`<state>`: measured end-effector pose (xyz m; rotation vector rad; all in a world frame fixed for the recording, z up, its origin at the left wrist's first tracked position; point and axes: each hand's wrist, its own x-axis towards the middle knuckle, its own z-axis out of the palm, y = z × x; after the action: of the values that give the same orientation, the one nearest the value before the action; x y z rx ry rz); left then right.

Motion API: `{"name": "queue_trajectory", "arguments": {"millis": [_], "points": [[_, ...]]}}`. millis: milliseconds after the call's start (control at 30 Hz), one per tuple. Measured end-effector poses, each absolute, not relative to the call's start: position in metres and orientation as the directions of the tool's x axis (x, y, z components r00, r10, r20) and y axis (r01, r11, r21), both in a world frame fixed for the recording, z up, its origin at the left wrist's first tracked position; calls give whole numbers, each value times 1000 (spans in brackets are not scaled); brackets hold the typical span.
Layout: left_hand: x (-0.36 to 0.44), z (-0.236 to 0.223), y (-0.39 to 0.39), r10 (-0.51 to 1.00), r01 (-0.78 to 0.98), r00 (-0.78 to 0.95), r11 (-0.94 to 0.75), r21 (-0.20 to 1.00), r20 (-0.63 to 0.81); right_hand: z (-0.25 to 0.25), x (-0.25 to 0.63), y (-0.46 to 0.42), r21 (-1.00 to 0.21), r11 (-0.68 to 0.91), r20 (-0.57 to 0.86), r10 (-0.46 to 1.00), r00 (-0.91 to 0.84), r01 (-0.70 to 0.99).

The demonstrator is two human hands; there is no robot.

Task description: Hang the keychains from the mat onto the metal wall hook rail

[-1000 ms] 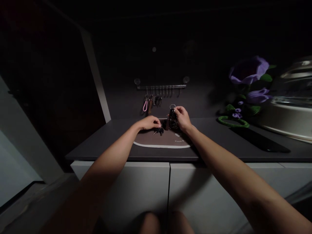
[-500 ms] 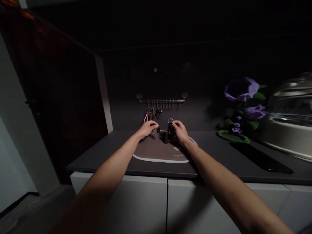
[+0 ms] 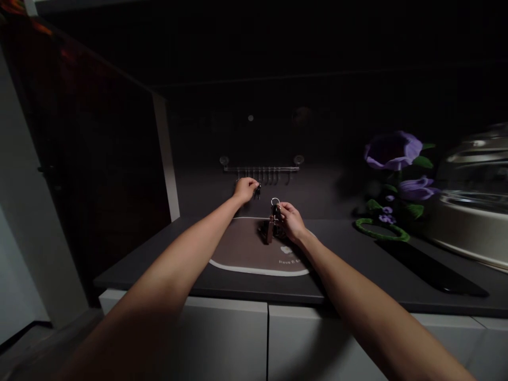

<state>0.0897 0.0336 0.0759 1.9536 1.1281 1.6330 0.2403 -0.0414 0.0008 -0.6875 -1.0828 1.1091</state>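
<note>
Left hand [image 3: 246, 189] pinches a key bunch [image 3: 257, 191] at the hook rail [image 3: 261, 169]; I judge hanging unfinished; right hand [image 3: 291, 221] grips another keyring [image 3: 274, 210].

The room is so dim that much stays unreadable. The left hand [image 3: 246, 189] at the hook rail [image 3: 261, 169], middle of the frame, covers most of a small dark bunch [image 3: 257, 191]; what hangs behind it is hidden. The right hand's [image 3: 291, 222] bundle with a ring [image 3: 274, 202] is too dark to make out. The mat's [image 3: 246, 254] lettering is too small to read. The metal pot [image 3: 472, 211] is cut off at the right edge.
</note>
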Motion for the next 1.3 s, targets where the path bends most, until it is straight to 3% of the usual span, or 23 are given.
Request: {"name": "queue_trajectory", "arguments": {"millis": [633, 933, 1300], "points": [[120, 104, 72, 668, 560, 12, -621, 548, 744, -7, 235, -38, -891, 280, 277, 959, 59, -357], [127, 101, 60, 674, 819, 41, -446, 362, 737, -7, 235, -39, -895, 272, 270, 961, 57, -354], [124, 99, 55, 696, 847, 59, -415, 333, 716, -6, 235, -41, -885, 269, 261, 963, 74, -379]]}}
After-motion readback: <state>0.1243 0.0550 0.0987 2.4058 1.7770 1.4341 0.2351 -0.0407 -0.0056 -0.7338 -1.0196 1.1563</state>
